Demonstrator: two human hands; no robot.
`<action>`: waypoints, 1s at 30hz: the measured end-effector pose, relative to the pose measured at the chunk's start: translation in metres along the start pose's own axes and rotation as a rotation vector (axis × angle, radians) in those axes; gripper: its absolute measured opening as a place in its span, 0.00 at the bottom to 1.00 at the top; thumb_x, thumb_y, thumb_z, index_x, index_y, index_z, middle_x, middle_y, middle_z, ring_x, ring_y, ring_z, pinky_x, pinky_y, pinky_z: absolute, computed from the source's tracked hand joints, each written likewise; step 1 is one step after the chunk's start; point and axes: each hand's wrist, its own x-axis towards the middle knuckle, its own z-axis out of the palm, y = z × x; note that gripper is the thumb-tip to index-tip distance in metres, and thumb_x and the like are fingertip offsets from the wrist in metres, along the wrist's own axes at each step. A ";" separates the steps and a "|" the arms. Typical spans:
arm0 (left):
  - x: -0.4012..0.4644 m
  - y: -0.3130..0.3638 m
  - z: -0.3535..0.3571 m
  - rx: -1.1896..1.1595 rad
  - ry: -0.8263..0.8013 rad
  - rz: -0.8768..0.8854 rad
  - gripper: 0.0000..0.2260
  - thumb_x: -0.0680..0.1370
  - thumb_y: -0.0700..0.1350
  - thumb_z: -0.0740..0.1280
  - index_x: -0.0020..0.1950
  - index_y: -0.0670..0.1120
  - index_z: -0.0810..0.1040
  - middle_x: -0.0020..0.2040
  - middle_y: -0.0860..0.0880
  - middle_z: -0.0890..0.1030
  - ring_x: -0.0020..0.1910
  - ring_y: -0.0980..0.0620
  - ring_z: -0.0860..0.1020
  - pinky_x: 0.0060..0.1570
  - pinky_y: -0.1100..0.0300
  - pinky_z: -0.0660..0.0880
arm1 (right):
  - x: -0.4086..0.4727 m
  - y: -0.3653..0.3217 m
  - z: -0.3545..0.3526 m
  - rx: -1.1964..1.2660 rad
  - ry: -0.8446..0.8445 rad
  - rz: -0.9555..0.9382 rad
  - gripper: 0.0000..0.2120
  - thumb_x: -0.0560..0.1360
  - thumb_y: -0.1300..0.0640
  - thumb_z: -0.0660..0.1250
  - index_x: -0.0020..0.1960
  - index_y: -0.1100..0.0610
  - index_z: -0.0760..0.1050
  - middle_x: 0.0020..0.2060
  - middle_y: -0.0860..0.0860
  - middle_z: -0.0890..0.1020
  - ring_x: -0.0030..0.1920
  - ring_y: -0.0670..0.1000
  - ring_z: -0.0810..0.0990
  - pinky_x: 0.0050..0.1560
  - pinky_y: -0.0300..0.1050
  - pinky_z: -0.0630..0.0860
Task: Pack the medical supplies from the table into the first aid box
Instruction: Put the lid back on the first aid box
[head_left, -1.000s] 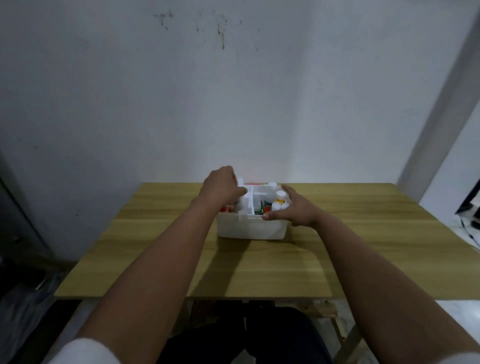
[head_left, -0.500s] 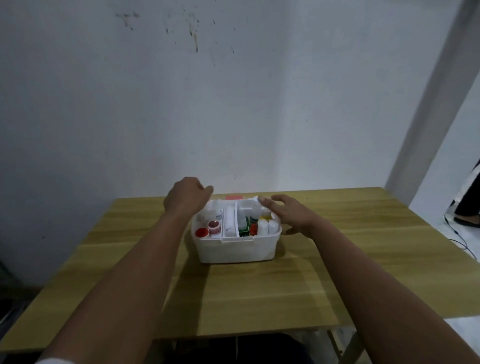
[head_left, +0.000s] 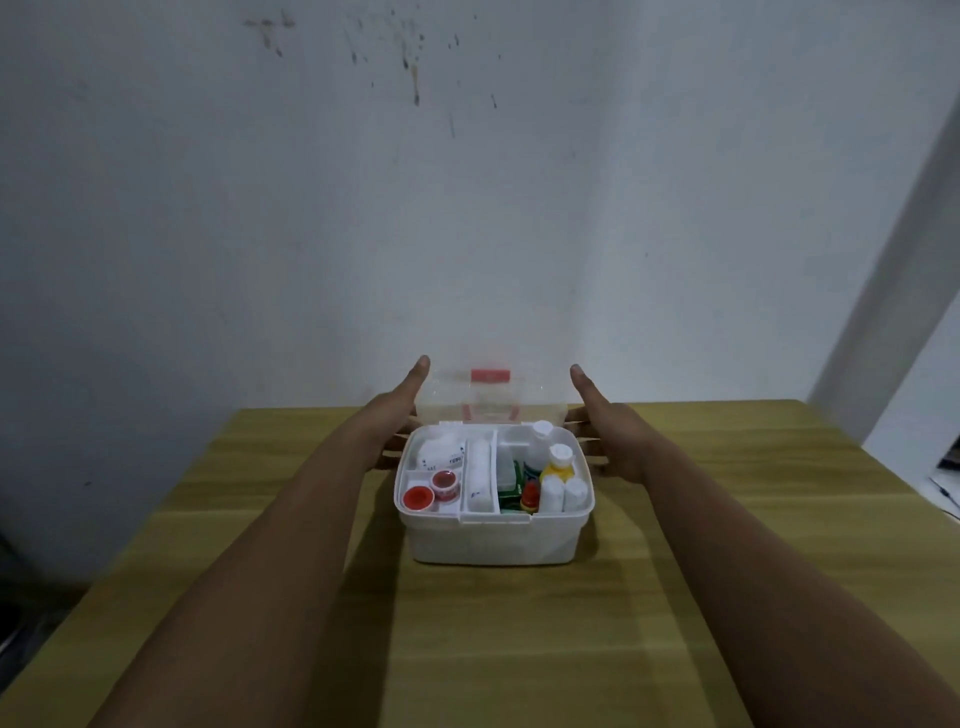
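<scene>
Lid (head_left: 483, 397) now raised upright behind box (head_left: 493, 535), unlike before. Left hand (head_left: 397, 415) and right hand (head_left: 605, 421) grasp its side edges, thumbs up. Box mid-tabletop (head_left: 519, 649) holds bottles (head_left: 556, 462), tape rolls (head_left: 434, 491), gauze (head_left: 479, 478).

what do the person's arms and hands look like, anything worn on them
Both forearms are bare from the bottom edge of the picture to the wrist, with no sleeve in view now. The left hand and right hand wear no gloves. No watch, bracelet or ring shows, though most of the fingers are hidden.
</scene>
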 end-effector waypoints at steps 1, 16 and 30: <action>-0.004 0.004 -0.001 -0.001 0.001 0.014 0.55 0.61 0.85 0.57 0.73 0.46 0.73 0.65 0.44 0.80 0.66 0.39 0.76 0.72 0.37 0.68 | -0.005 -0.004 0.000 0.001 0.005 -0.015 0.44 0.66 0.19 0.60 0.59 0.56 0.80 0.53 0.52 0.86 0.54 0.56 0.83 0.54 0.54 0.79; -0.124 -0.027 0.012 0.068 0.148 0.366 0.38 0.78 0.74 0.54 0.74 0.47 0.73 0.67 0.50 0.77 0.63 0.46 0.75 0.68 0.45 0.72 | -0.114 0.023 0.010 -0.170 0.144 -0.512 0.43 0.70 0.26 0.63 0.70 0.58 0.76 0.68 0.55 0.79 0.67 0.54 0.78 0.62 0.47 0.73; -0.157 -0.116 0.049 0.365 0.325 0.675 0.52 0.67 0.61 0.81 0.84 0.52 0.58 0.82 0.50 0.63 0.76 0.48 0.69 0.69 0.45 0.75 | -0.144 0.088 0.039 -0.538 0.289 -0.653 0.58 0.56 0.29 0.79 0.78 0.45 0.59 0.75 0.45 0.69 0.71 0.50 0.72 0.64 0.58 0.77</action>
